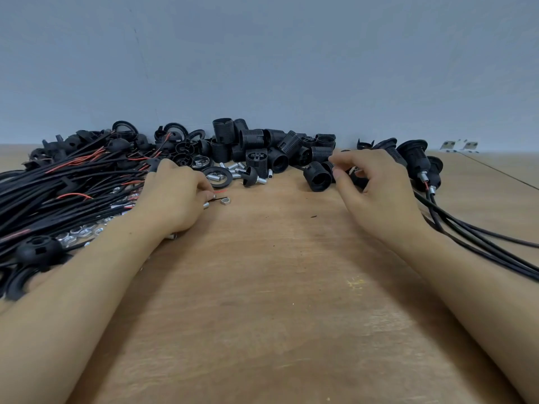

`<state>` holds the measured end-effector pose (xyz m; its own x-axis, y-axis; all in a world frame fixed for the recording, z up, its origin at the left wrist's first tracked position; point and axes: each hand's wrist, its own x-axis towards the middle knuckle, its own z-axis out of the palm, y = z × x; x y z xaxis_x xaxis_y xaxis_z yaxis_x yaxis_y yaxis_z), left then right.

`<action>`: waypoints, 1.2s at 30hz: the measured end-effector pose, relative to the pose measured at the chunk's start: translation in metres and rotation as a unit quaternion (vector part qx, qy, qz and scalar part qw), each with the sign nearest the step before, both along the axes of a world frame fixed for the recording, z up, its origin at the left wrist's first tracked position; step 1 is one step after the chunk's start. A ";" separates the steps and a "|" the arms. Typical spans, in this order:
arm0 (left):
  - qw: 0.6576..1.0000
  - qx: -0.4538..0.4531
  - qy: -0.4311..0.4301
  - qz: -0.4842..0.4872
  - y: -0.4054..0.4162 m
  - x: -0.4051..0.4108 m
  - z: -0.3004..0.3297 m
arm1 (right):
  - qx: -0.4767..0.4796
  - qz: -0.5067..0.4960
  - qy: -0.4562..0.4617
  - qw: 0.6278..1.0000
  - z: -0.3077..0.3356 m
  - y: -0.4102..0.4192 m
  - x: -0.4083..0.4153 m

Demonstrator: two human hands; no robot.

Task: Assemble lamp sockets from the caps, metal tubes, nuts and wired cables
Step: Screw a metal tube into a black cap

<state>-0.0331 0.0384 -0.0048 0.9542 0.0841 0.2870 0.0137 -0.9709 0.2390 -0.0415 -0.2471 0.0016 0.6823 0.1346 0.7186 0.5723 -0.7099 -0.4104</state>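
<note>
Wire ends (218, 198) are pinched by the left hand (172, 196) beside a nut (225, 201). The right hand (376, 185) curls its fingers (339, 174) around something dark, unidentifiable. Threading should go slowly, keeping strands together.

The cable bundle (58, 182) runs off the left edge. The right hand (376, 193) hides whatever its fingers touch.

Left forearm — bare, entering from the lower left and reaching forward and inward, back of the wrist facing up. Left hand (175, 196): knuckles up, fingers curled down, fingertips drawn together in a pinch at the far right edge of the hand. Right forearm — bare, entering from the lower right and angled inward. Right hand (370, 185): raised, back toward the camera, fingers bent and spread, thumb pointing left; what it holds cannot be told.
</note>
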 end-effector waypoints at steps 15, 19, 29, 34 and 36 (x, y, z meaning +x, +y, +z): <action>0.987 -0.072 -0.141 -0.020 -0.008 -0.003 -0.004 | 0.006 0.004 0.052 0.999 0.000 0.003 -0.002; 0.999 0.011 -0.036 -0.022 -0.006 -0.005 -0.003 | 0.011 0.008 0.063 0.998 -0.001 0.003 -0.002; 0.988 -0.077 -0.032 -0.133 -0.018 -0.011 -0.002 | -0.009 0.020 0.074 0.997 -0.001 0.004 -0.001; 0.980 -0.067 -0.048 -0.182 -0.025 -0.016 -0.001 | -0.013 0.021 0.077 0.997 0.001 0.003 -0.001; 0.976 -0.068 -0.062 -0.197 -0.028 -0.018 0.000 | -0.015 0.025 0.074 0.997 0.001 0.003 -0.002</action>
<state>-0.0511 0.0102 -0.0047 0.8790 -0.2365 0.4141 -0.3910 -0.8544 0.3421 -0.0435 -0.2438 0.0024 0.7729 0.1903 0.6053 0.5415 -0.6952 -0.4727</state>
